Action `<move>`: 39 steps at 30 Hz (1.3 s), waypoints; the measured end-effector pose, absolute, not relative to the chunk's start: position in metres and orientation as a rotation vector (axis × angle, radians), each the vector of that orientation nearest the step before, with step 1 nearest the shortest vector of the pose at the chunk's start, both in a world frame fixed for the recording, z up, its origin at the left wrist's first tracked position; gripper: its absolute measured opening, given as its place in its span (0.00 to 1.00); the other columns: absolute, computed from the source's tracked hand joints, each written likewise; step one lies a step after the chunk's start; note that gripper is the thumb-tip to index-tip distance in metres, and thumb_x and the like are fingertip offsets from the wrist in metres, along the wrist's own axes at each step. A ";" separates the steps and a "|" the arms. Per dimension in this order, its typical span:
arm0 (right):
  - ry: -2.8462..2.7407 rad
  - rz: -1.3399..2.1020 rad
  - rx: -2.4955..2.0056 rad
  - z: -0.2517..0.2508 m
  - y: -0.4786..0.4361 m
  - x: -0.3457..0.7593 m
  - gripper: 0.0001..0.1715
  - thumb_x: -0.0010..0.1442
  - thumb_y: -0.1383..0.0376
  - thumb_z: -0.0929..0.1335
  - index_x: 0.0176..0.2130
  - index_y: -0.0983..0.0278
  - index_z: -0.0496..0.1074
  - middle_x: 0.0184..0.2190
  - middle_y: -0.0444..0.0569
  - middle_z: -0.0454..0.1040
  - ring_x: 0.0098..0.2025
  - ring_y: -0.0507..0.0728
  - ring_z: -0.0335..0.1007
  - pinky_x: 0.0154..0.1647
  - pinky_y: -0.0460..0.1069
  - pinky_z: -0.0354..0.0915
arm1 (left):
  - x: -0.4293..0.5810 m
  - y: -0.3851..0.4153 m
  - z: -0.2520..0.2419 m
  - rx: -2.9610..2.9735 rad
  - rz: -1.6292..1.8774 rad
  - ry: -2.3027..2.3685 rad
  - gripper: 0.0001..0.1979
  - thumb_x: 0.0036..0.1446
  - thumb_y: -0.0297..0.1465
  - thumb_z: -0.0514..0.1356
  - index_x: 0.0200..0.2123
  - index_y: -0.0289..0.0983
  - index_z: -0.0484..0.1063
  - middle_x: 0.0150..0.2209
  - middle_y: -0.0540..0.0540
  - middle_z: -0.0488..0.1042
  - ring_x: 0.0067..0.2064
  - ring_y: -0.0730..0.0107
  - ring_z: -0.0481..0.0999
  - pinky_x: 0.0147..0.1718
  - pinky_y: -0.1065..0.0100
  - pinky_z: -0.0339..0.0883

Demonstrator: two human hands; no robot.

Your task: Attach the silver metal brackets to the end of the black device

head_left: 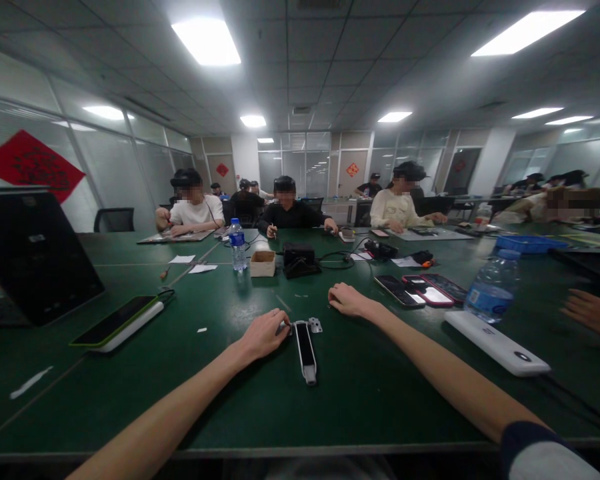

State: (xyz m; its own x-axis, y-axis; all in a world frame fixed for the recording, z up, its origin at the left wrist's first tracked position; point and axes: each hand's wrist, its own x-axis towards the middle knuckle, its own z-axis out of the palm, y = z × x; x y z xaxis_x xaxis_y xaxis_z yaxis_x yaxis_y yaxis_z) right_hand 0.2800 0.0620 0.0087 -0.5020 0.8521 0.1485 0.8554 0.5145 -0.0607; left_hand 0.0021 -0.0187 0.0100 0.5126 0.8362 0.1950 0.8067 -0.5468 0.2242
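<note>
My left hand (pixel 266 335) rests on the green table (pixel 250 400) with its fingers curled together, at the left side of a narrow device (pixel 305 350) with a black face and pale edges. A small greyish part shows at its fingertips, too small to name. A metal bracket (pixel 315 325) with holes lies at the far right end of the device. To the right and a little farther off, my right hand (pixel 349 300) lies on the tabletop, apart from the device. Its fingers are bent down and drawn together; whatever may be under them is hidden.
Phones (pixel 400 291), a white power bank (pixel 497 343) and a water bottle (pixel 491 287) stand at right, near another person's hand (pixel 593 313). A small box (pixel 263 264) and bottle (pixel 238 245) are ahead. A green-edged phone (pixel 120 321) lies left. People sit opposite.
</note>
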 end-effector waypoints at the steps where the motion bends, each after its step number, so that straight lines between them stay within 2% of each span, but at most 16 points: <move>1: -2.576 -0.036 -1.439 0.008 0.058 0.279 0.07 0.61 0.65 0.65 0.37 0.66 0.72 0.38 0.54 0.72 0.41 0.58 0.67 0.40 0.48 0.60 | 0.002 -0.019 0.010 2.643 0.429 1.435 0.09 0.61 0.32 0.54 0.42 0.38 0.69 0.41 0.44 0.74 0.41 0.62 0.74 0.38 0.66 0.66; 5: -2.551 -0.018 -1.365 0.007 0.047 0.278 0.06 0.61 0.66 0.64 0.36 0.66 0.70 0.36 0.53 0.72 0.39 0.56 0.66 0.39 0.47 0.60 | 0.002 -0.017 0.007 2.666 0.421 1.427 0.08 0.61 0.32 0.53 0.42 0.38 0.69 0.41 0.44 0.73 0.41 0.61 0.74 0.38 0.65 0.66; 10: -2.565 -0.136 -1.442 0.003 0.046 0.287 0.05 0.60 0.69 0.65 0.37 0.67 0.71 0.37 0.54 0.72 0.41 0.57 0.66 0.41 0.48 0.59 | 0.003 -0.015 0.005 2.691 0.395 1.436 0.08 0.62 0.31 0.53 0.42 0.38 0.68 0.41 0.44 0.74 0.42 0.61 0.74 0.40 0.65 0.66; 19: -2.681 -0.145 -1.421 0.019 0.045 0.278 0.13 0.59 0.68 0.66 0.46 0.63 0.73 0.44 0.55 0.71 0.47 0.60 0.65 0.44 0.50 0.59 | 0.003 -0.016 0.006 2.642 0.398 1.444 0.09 0.62 0.32 0.53 0.42 0.38 0.69 0.41 0.44 0.73 0.41 0.62 0.74 0.39 0.65 0.66; 23: -2.767 -0.158 -1.422 0.024 0.046 0.271 0.10 0.60 0.69 0.65 0.40 0.63 0.75 0.42 0.55 0.73 0.45 0.60 0.66 0.43 0.51 0.60 | 0.002 -0.016 0.007 2.642 0.398 1.432 0.09 0.61 0.33 0.53 0.42 0.38 0.69 0.41 0.44 0.73 0.41 0.63 0.73 0.39 0.65 0.66; 26: -2.749 -0.199 -1.390 0.023 0.046 0.266 0.11 0.62 0.69 0.63 0.38 0.66 0.75 0.40 0.57 0.74 0.44 0.61 0.67 0.43 0.51 0.60 | 0.001 -0.016 0.006 2.649 0.420 1.414 0.09 0.61 0.33 0.53 0.42 0.38 0.69 0.40 0.45 0.73 0.40 0.63 0.73 0.38 0.65 0.66; 29: -2.648 -0.072 -1.344 0.025 0.039 0.256 0.11 0.63 0.69 0.63 0.38 0.68 0.74 0.39 0.58 0.74 0.43 0.59 0.68 0.42 0.50 0.61 | 0.001 -0.016 0.006 2.653 0.481 1.429 0.08 0.61 0.33 0.54 0.42 0.38 0.69 0.39 0.45 0.73 0.38 0.63 0.73 0.36 0.66 0.66; 33: -2.460 0.268 -1.159 0.033 0.020 0.231 0.09 0.62 0.68 0.64 0.38 0.67 0.75 0.37 0.51 0.76 0.37 0.54 0.70 0.39 0.47 0.62 | 0.002 -0.016 0.007 2.616 0.685 1.422 0.09 0.61 0.34 0.55 0.43 0.38 0.68 0.37 0.47 0.72 0.36 0.65 0.73 0.35 0.67 0.65; 39: -2.313 0.513 -0.979 0.041 0.001 0.195 0.07 0.58 0.67 0.66 0.35 0.66 0.76 0.31 0.46 0.77 0.32 0.51 0.70 0.33 0.44 0.62 | 0.002 -0.012 0.003 2.544 0.947 1.347 0.06 0.60 0.31 0.57 0.41 0.37 0.67 0.34 0.50 0.73 0.33 0.70 0.72 0.35 0.69 0.66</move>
State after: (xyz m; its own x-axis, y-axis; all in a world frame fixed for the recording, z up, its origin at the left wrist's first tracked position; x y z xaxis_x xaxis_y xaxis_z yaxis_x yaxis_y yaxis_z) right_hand 0.1951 0.0009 0.0410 -0.5692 0.7427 0.3527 0.5238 0.6582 -0.5407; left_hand 0.0019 -0.0123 0.0034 0.4112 0.7789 0.4734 0.7093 -0.5997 0.3705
